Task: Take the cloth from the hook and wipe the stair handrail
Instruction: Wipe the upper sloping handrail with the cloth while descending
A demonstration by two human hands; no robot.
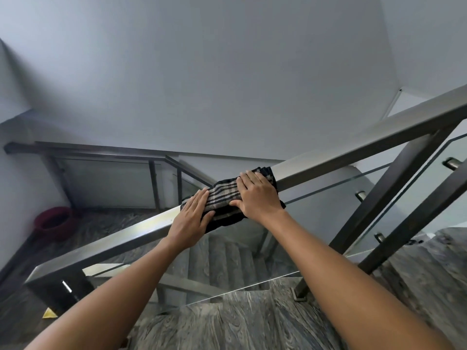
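Note:
A dark plaid cloth [225, 195] lies draped over the square metal stair handrail [353, 155], which slopes up from lower left to upper right. My left hand [192, 218] presses flat on the cloth's lower end, fingers together, thumb on the near side. My right hand [257, 195] lies flat on the cloth's upper end, with its thumb hooked over the near face. The cloth's edge hangs down the rail's near side. No hook is in view.
Glass panels [394, 213] with metal posts [386, 198] stand under the rail. Grey marble steps [227, 261] go down beyond it, and a marble landing [240, 324] lies at my feet. A dark red basin [54, 222] sits on the lower landing at the left.

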